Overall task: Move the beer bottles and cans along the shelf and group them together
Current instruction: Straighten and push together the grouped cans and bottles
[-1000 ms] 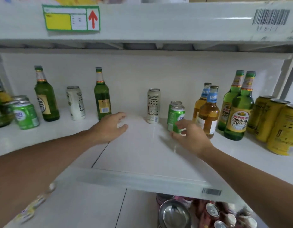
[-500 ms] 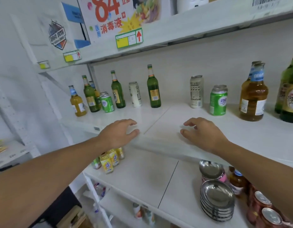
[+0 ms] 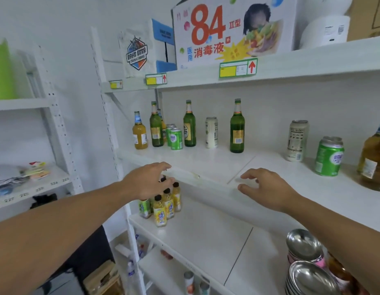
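The white shelf [image 3: 216, 167] carries beer at its back. At the left stand an amber bottle [image 3: 140, 133], a green bottle [image 3: 156, 127] and green cans [image 3: 175, 138]. Further right are a second green bottle [image 3: 189, 126], a white can [image 3: 211, 133] and a third green bottle [image 3: 237, 128]. A tall white can [image 3: 296, 140], a green can [image 3: 329, 156] and an amber bottle [image 3: 374, 165] stand at the right. My left hand [image 3: 150, 179] and my right hand [image 3: 267, 188] hover empty, fingers relaxed, at the shelf's front edge.
Small yellow juice bottles [image 3: 163, 207] stand on the shelf below, under my left hand. Stacked steel bowls [image 3: 308, 271] sit at the lower right. A big printed carton [image 3: 231, 33] and a paper roll [image 3: 325, 31] rest on the shelf above. Another rack [image 3: 25, 145] stands left.
The view has swung left and pulled back, so the left group of bottles came into sight. Both hands drew back from the cans to the shelf's front edge, still empty.
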Demonstrator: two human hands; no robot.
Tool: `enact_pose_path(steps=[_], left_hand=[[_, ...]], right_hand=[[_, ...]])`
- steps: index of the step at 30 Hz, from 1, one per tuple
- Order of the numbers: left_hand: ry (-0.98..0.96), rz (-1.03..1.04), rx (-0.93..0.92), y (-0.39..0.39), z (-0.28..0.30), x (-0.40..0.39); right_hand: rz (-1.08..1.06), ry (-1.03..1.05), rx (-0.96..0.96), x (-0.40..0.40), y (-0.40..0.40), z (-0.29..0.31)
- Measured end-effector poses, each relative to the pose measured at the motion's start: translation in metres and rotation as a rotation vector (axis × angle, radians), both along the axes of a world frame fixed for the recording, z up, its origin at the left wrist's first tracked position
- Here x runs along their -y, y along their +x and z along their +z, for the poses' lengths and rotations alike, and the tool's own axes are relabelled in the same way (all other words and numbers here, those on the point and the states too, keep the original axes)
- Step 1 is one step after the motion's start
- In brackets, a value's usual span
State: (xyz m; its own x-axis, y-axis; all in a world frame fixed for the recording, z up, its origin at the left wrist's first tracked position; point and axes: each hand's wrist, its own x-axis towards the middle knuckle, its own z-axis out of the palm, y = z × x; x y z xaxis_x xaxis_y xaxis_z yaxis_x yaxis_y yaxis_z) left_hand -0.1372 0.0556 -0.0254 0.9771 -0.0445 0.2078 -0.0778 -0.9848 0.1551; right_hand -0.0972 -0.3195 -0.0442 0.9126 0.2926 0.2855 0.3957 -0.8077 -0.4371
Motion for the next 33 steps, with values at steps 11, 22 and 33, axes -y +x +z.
enact_pose_path(steps=[11, 22, 33], left_hand=[[-0.105, 0.045, 0.001, 0.008, -0.01, -0.132], [-0.161, 0.11, 0.047, 0.047, -0.02, -0.208], [-0.122, 0.196, 0.04, 0.114, -0.001, -0.229]], right_hand=[[0.035, -0.046, 0.001, -0.143, 0.029, 0.015], [0.102, -0.132, 0.061, -0.252, 0.068, 0.019], [0.114, -0.125, 0.057, -0.284, 0.174, 0.028]])
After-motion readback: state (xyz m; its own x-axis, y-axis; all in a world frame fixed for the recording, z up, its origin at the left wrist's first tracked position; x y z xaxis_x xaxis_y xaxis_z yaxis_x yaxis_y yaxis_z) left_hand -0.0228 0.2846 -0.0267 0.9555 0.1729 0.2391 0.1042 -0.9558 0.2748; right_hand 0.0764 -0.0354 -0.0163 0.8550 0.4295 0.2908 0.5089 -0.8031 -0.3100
